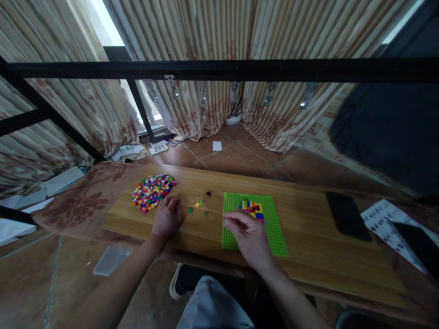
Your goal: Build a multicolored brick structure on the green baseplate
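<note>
My left hand [167, 216] rests on the wooden board beside a pile of small multicoloured building bricks [152, 191]. Its fingers are curled under, and whatever may be inside them is hidden. Over the left part of a green studded baseplate [276, 233] is my right hand [249, 235], thumb and forefinger pinched together. Anything in that pinch is too small to make out. A patch of yellow, blue, red, black and purple bricks [252, 206] is set on the baseplate, partly covered by my right hand.
Between my hands lie loose yellow bricks [198, 204], green bricks [190, 210] and a black piece [208, 193]. A dark phone-like slab [347, 215] lies right of the baseplate, near a printed sheet [387, 228]. A black metal rail [219, 71] crosses beyond the board.
</note>
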The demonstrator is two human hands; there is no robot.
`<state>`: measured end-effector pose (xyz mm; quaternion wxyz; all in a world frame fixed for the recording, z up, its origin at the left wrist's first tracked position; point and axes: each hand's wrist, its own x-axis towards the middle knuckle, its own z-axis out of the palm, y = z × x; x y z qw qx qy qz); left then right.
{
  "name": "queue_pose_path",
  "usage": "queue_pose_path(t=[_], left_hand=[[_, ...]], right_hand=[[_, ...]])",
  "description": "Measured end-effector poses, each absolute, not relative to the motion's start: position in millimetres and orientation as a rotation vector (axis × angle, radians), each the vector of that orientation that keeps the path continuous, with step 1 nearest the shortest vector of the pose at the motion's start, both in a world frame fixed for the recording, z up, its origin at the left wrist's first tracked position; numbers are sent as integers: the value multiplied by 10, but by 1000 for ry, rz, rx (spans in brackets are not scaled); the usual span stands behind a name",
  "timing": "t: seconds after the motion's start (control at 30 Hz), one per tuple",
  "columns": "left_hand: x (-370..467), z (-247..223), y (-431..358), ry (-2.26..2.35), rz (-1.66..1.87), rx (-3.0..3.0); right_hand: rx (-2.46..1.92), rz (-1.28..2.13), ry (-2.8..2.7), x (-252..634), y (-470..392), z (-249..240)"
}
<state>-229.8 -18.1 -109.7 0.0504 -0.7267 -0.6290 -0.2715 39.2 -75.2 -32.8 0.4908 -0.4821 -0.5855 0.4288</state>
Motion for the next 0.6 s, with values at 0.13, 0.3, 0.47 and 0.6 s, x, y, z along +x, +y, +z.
queue_pose_path(t=[0.13, 0.3, 0.47, 0.6], left_hand=[[-2303, -1105, -171, -1907, -828, -2201], [-2307, -1123, -161, -1904, -836, -2181], [-2298, -1095, -164, -1910, -827, -2187], [-2290, -1074, -169, -1904, -823, -2192]], right_hand=[[-1316, 1059, -1179, 922, -794, -341], [-1478, 903, -1128, 1429, -621, -436], [-1497, 856, -1325, 1539, -379, -549], [-1468, 826, -1552, 1522, -204, -595]])
